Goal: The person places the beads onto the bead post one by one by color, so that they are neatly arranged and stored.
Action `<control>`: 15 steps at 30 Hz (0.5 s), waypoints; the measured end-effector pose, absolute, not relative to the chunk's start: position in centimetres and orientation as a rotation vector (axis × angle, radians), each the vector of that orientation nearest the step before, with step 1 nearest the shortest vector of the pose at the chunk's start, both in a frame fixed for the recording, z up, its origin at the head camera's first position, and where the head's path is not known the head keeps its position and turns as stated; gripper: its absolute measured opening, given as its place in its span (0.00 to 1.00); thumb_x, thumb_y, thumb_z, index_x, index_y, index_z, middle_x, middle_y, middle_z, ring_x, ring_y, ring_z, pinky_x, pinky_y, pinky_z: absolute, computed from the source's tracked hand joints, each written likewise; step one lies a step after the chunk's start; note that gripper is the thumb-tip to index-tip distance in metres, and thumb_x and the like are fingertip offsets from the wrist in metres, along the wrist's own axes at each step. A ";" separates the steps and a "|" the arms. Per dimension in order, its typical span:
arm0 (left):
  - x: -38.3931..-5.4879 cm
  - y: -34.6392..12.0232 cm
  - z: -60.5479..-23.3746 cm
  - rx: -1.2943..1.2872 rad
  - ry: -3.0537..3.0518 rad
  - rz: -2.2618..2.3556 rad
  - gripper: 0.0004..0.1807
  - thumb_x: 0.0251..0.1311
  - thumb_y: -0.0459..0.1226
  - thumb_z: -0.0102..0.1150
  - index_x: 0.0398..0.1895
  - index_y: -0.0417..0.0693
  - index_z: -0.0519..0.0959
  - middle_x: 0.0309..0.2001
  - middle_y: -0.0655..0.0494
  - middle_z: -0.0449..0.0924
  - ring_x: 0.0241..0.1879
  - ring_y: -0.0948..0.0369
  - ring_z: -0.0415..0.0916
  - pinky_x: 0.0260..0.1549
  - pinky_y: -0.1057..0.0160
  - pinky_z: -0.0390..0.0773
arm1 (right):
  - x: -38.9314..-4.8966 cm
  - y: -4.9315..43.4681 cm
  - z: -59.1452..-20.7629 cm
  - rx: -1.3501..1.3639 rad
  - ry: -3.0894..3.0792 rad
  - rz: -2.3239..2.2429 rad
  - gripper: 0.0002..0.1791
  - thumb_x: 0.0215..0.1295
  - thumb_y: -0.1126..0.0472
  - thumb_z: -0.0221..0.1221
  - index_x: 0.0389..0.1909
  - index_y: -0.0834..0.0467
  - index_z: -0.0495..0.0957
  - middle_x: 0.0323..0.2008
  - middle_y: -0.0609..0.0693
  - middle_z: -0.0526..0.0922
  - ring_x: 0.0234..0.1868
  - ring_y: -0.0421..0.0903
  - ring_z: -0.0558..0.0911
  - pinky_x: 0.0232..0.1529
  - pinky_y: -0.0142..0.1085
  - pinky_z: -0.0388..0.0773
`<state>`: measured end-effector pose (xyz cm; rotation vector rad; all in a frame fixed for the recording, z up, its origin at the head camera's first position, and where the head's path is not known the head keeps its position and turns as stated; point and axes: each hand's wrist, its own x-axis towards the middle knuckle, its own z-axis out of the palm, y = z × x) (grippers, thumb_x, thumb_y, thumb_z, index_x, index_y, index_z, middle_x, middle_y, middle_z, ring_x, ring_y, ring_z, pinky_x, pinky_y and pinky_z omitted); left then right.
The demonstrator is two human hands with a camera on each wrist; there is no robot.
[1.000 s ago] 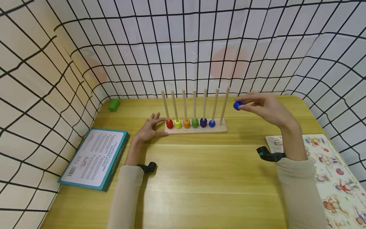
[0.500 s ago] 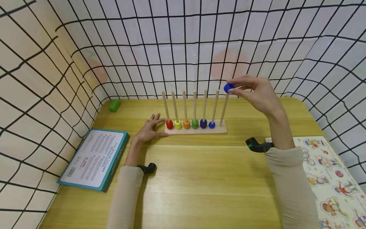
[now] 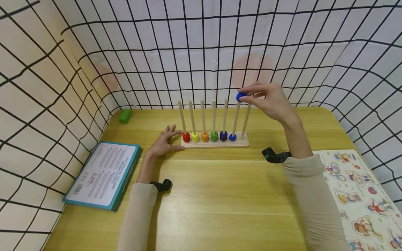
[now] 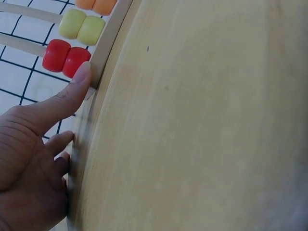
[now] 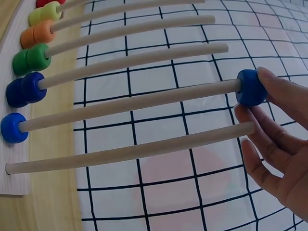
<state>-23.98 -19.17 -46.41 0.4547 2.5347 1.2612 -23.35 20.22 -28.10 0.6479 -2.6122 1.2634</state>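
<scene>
A wooden peg stand [image 3: 216, 144] holds upright rods with coloured beads at their feet. My left hand [image 3: 161, 143] pinches its left end between thumb and index finger, the thumb close by the red beads [image 4: 65, 57]. The right hand [image 3: 268, 99] pinches a blue bead [image 5: 251, 87] at the top of the sixth rod [image 5: 134, 106], with the rod's tip at the bead's hole. One blue bead [image 5: 14, 128] sits at the foot of that rod. The seventh rod [image 5: 130, 149], at the right end, carries no bead. Dark blue beads [image 3: 223, 136] sit on the fifth rod.
A teal-edged box [image 3: 102, 174] lies on the table [image 3: 220, 209] at the left. Behind it is a green block [image 3: 125, 116]. A board with cartoon figures [image 3: 351, 181] lies at the right, partly under the right arm. Black grid-patterned cloth [image 3: 201, 52] rises behind.
My right hand has lifted the blue bead and carried it left, past the top of the seventh rod, to the top of the sixth. The left hand has stayed at the stand's end.
</scene>
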 end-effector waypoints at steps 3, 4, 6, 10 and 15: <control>-24.0 -19.1 -46.5 0.461 2.534 1.265 0.38 0.64 0.39 0.71 0.77 0.48 0.68 0.86 0.45 0.35 0.84 0.47 0.20 0.80 0.38 0.22 | -23.5 20.1 -28.2 0.652 -2.623 1.237 0.15 0.70 0.60 0.66 0.55 0.58 0.87 0.51 0.53 0.83 0.47 0.34 0.78 0.52 0.27 0.75; -24.1 -19.1 -46.5 0.464 2.535 1.264 0.38 0.64 0.39 0.71 0.77 0.48 0.68 0.86 0.45 0.35 0.84 0.47 0.20 0.80 0.38 0.22 | -23.5 20.0 -28.2 0.655 -2.630 1.225 0.15 0.70 0.60 0.66 0.55 0.58 0.86 0.51 0.53 0.83 0.47 0.34 0.78 0.52 0.28 0.75; -24.1 -19.1 -46.5 0.466 2.533 1.269 0.38 0.64 0.39 0.71 0.77 0.48 0.68 0.86 0.45 0.35 0.84 0.47 0.20 0.80 0.38 0.21 | -23.6 19.9 -28.3 0.656 -2.648 1.212 0.15 0.70 0.60 0.66 0.56 0.58 0.86 0.50 0.53 0.82 0.47 0.36 0.78 0.53 0.31 0.75; -24.1 -19.0 -46.5 0.460 2.536 1.267 0.38 0.64 0.38 0.71 0.77 0.47 0.68 0.86 0.45 0.35 0.84 0.47 0.20 0.80 0.38 0.21 | -23.5 19.7 -28.6 0.665 -2.681 1.194 0.15 0.70 0.60 0.67 0.55 0.58 0.87 0.49 0.55 0.82 0.47 0.41 0.78 0.54 0.39 0.75; -24.0 -19.4 -46.5 0.466 2.541 1.258 0.38 0.64 0.39 0.71 0.77 0.47 0.67 0.85 0.43 0.35 0.84 0.46 0.20 0.80 0.38 0.21 | -23.7 19.4 -28.9 0.657 -2.693 1.191 0.15 0.68 0.61 0.68 0.54 0.58 0.87 0.48 0.56 0.82 0.47 0.45 0.77 0.56 0.45 0.73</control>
